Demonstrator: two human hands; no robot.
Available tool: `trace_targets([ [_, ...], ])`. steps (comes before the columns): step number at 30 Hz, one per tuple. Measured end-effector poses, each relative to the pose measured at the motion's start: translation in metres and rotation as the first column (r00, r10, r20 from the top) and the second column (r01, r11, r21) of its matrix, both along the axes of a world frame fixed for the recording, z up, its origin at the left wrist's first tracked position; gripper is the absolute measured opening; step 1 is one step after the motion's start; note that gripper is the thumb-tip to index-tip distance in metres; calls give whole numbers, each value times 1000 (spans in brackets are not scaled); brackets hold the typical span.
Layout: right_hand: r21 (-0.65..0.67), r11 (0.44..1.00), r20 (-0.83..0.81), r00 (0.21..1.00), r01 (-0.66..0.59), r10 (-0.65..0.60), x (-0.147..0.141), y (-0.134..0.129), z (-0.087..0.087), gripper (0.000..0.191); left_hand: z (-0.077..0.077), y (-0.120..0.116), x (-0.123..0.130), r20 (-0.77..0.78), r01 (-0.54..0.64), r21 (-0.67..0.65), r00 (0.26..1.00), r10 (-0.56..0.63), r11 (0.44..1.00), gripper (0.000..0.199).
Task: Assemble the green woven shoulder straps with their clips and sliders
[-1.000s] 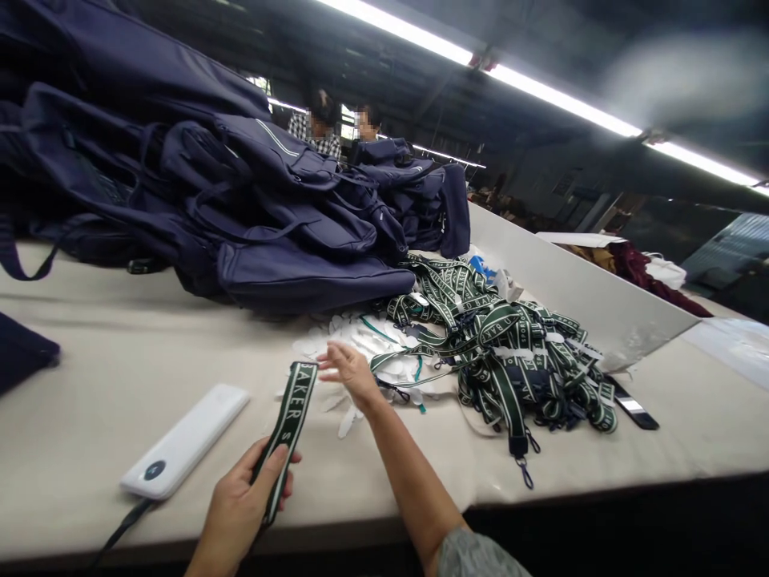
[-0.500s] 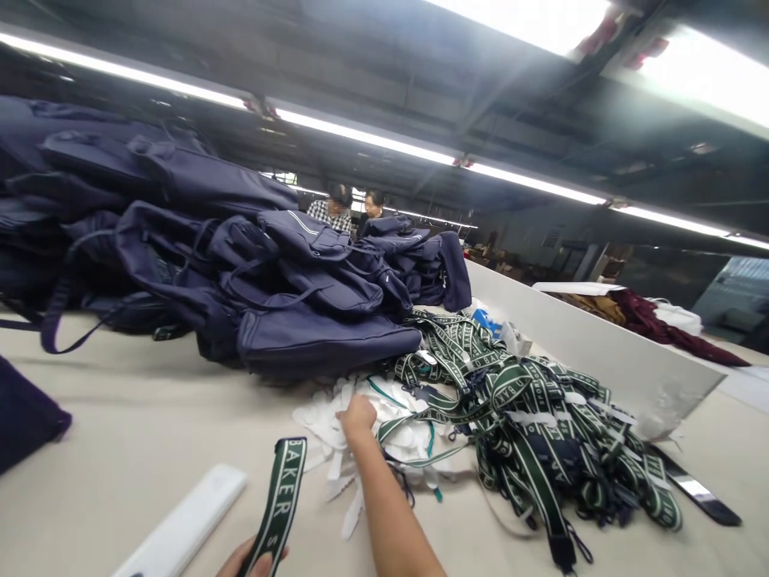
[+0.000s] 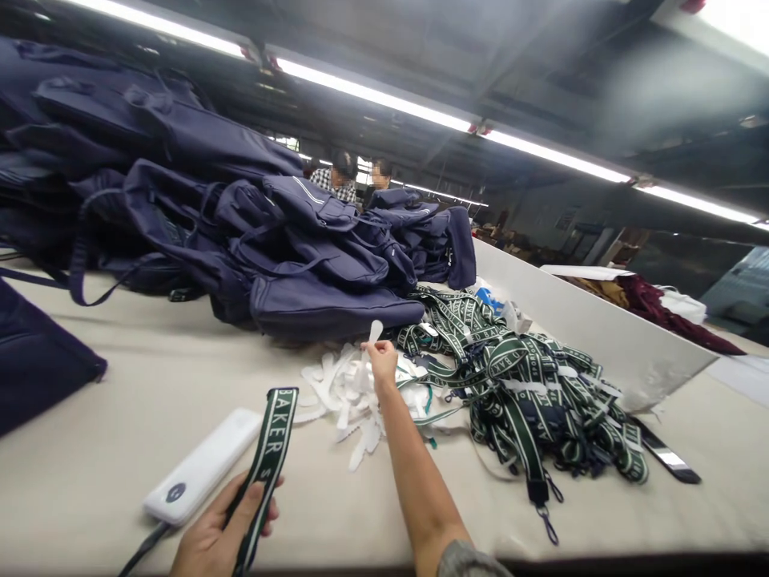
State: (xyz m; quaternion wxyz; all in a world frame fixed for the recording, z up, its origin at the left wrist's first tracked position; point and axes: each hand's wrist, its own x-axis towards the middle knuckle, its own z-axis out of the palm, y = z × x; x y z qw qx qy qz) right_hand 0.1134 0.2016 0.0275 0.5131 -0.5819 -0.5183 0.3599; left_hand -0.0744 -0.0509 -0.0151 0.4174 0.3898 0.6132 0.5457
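In the head view, my left hand (image 3: 222, 525) is closed around a green webbing strap (image 3: 275, 445) with white lettering, its end sticking up. My right hand (image 3: 383, 362) pinches a white strip (image 3: 376, 330) with a rounded tip, lifted just above a loose heap of white strips (image 3: 332, 389). What the strips are made of I cannot tell. Right of that heap lies a tangled pile of green lettered straps (image 3: 510, 373), some with dark clips at their ends. A white device (image 3: 204, 465) with a round dark mark and a cable lies beside my left hand.
Navy bags (image 3: 330, 308) are stacked high along the back left. A navy fabric piece (image 3: 42, 353) lies at the left edge. A white board (image 3: 589, 344) stands behind the straps, with a dark flat bar (image 3: 666, 453) at the right. Two people (image 3: 345, 172) are beyond the bags.
My right hand has risen from the white heap and now holds up a strip. My left hand, with the strap, shows more fully. The view has tilted down.
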Motion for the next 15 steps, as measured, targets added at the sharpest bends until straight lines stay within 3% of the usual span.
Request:
trace_targets([
  [3, 82, 990, -139, 982, -118, 129, -6, -18, 14, 19, 10, -1, -2, -77, -33, -3, 996, 33, 999, 53],
  [6, 113, 966, -177, 952, -233, 250, -17, -47, 13, 23, 31, 1, 6, -71, -7, 40, 997, 10, 999, 53],
  [10, 127, 961, -130, 956, -247, 263, -17, -69, 1, 22, 59, 7, 21, -126, 222, 135, 970, -206, 966, 41],
  [13, 105, 971, -64, 973, -216, 223, -4, -68, -6, 18, 60, 13, 25, -135, 343, 143, 936, -325, 928, 37],
  [15, 49, 966, -33, 966, -253, 255, 4, -70, -10, 17, 50, 14, 21, -62, 317, 123, 948, -311, 940, 39],
])
